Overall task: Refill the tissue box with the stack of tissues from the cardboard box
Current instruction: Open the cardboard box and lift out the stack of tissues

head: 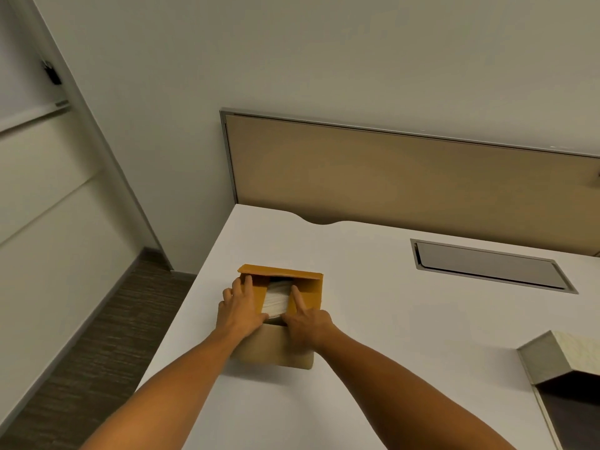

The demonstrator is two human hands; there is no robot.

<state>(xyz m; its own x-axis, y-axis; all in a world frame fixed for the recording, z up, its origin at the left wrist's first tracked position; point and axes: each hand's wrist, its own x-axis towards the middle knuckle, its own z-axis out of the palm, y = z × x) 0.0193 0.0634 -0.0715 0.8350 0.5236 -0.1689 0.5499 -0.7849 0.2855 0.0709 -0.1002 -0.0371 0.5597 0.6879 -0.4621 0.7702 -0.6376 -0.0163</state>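
A brown cardboard box (276,350) stands near the left edge of the white desk (373,319). Its top flaps are partly parted, and a white stack of tissues (276,300) shows in the gap. My left hand (240,308) lies flat on the left flap with its thumb at the edge of the stack. My right hand (306,321) rests on the right flap, index finger stretched along the stack's right side. The grey tissue box (558,355) sits at the desk's right edge, its lid raised and its dark inside partly cut off by the frame.
A metal cable hatch (487,266) is set into the desk at the back right. A tan partition panel (406,177) runs along the desk's far side. The desk's left edge drops to dark carpet (97,352) beside a white wall.
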